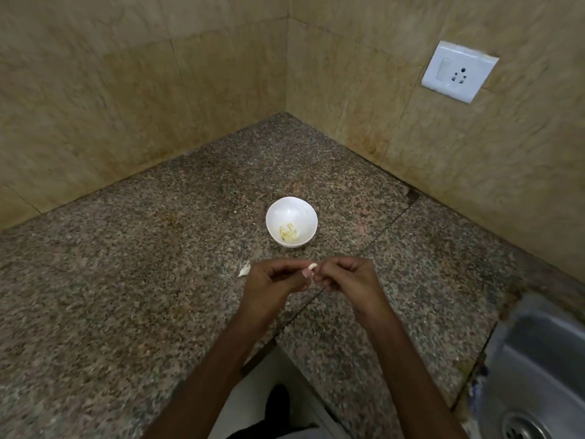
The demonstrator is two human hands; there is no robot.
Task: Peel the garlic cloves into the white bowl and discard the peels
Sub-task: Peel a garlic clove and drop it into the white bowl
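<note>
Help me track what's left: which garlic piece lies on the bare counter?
The whitish piece just left of the left hand. Another clove is pinched between that hand and the right hand, and the peeled cloves lie in the white bowl.

Held garlic clove (312, 266): small, pale, curved; pinched between left grip (275, 280) and right grip (348, 275), tip poking up above the fingertips. White bowl (275, 217): round, upright on desk (126, 280), just beyond the grip, not touching. Peeled cloves (289, 233): few, yellowish, heaped in bowl's near side. Papery white piece (244, 269), clove or peel unclear: flat on desk, just left of left grip.
</note>
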